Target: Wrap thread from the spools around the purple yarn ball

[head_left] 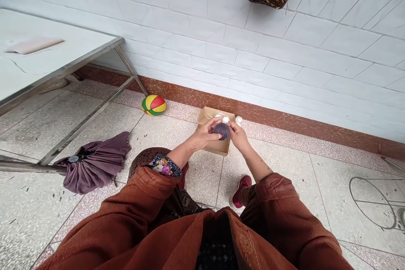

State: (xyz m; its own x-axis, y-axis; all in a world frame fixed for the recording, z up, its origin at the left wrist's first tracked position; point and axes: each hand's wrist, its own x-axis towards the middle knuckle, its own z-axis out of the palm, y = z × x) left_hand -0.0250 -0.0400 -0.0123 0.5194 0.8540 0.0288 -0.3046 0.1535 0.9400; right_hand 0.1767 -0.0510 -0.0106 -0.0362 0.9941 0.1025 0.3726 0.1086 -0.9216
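Note:
A dark purple-grey ball of yarn (222, 130) rests in my left hand (205, 134), whose fingers and thumb curl round its left side. My right hand (238, 135) is closed at the ball's right edge, thumb and fingers pinched together; whatever is between them is too small to make out. Beneath both hands stands an open cardboard box (218, 147) on the floor. Inside it, towards the back, white yarn balls (225, 120) show with loose strands. Another white ball of yarn (238, 120) lies just outside the box's right side.
Left of the box, a red, yellow and green ball (154, 105) sits by a metal-framed table (91, 46). A folded purple umbrella (95, 162) lies near the table leg. A wire frame (373, 202) is on the floor at right. High on the tiled wall hangs a black basket (265, 0).

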